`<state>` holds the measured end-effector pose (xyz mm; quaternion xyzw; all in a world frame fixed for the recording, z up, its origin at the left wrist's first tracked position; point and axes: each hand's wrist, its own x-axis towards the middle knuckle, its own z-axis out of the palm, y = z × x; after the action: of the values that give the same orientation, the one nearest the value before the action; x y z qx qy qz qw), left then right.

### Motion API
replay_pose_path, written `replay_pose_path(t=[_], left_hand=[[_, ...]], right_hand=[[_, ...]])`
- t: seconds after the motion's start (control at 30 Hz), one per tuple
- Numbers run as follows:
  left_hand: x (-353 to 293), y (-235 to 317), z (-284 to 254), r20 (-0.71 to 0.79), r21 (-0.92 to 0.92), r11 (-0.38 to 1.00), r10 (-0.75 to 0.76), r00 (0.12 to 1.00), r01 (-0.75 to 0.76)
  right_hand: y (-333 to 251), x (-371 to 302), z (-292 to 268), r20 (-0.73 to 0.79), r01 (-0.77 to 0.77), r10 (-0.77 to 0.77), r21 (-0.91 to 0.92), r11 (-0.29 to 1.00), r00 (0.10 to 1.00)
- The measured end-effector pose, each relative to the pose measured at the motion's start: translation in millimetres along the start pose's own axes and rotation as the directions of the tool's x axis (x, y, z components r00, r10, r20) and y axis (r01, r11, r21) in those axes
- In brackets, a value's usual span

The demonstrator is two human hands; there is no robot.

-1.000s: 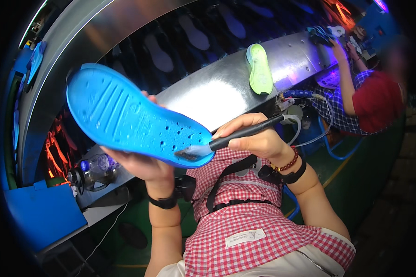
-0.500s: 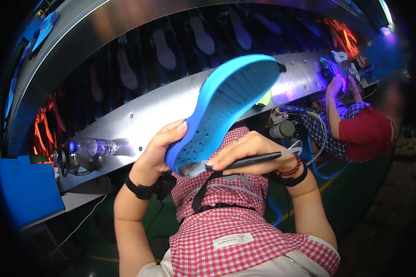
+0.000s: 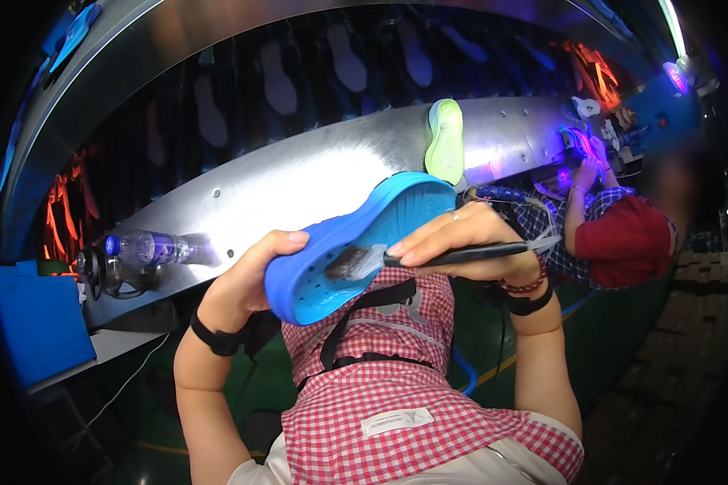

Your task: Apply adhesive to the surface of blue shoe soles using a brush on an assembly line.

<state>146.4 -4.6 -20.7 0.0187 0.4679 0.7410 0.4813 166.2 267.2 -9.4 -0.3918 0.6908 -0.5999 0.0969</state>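
Observation:
My left hand (image 3: 256,268) grips the near left end of a blue shoe sole (image 3: 311,244), thumb along its outer rim. The sole is tilted, so its hollow, dotted and ribbed inside faces up toward me. My right hand (image 3: 459,232) is closed round the black handle of a flat brush (image 3: 477,254). A clear tube runs from the handle's rear end. The brush's bristles lie inside the sole, against its inner surface near the left end. On the metal ledge beyond rests a yellow-green sole (image 3: 446,144).
Past the curved metal ledge (image 3: 267,176) runs a dark conveyor carrying several soles (image 3: 280,78). A plastic bottle (image 3: 155,247) lies at the left, beside a blue box (image 3: 40,323). At right, a co-worker in a red top (image 3: 627,234) handles a sole under violet light.
The blue sole has come lower and nearer, tipped flatter. The brush has shifted from the sole's near end further along its inside. The yellow-green sole shows fully now.

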Motion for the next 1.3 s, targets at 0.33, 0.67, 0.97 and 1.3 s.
replay_pose_path(t=[0.33,0.67,0.97,1.3], left_hand=[[-24.0,-12.9,-11.2,-0.3,0.013,0.952,0.296,0.907,-0.306],[43.6,-44.7,-54.8,-0.121,-0.461,0.78,0.417,0.901,-0.423],[64.5,-66.7,-30.5,-0.31,-0.552,0.658,0.408,0.859,-0.512],[46.7,-47.5,-46.5,-0.299,-0.414,0.584,0.637,0.71,-0.698]], right_hand=[[17.0,-11.6,6.9,-0.158,-0.023,0.014,-0.053,0.998,0.987],[1.1,-1.4,38.2,-0.335,-0.05,-0.014,-0.181,0.982,0.942],[48.9,11.9,61.6,-0.399,-0.26,0.195,-0.114,0.959,0.896],[23.2,-0.8,51.0,-0.207,-0.006,-0.034,-0.191,0.982,0.978]])
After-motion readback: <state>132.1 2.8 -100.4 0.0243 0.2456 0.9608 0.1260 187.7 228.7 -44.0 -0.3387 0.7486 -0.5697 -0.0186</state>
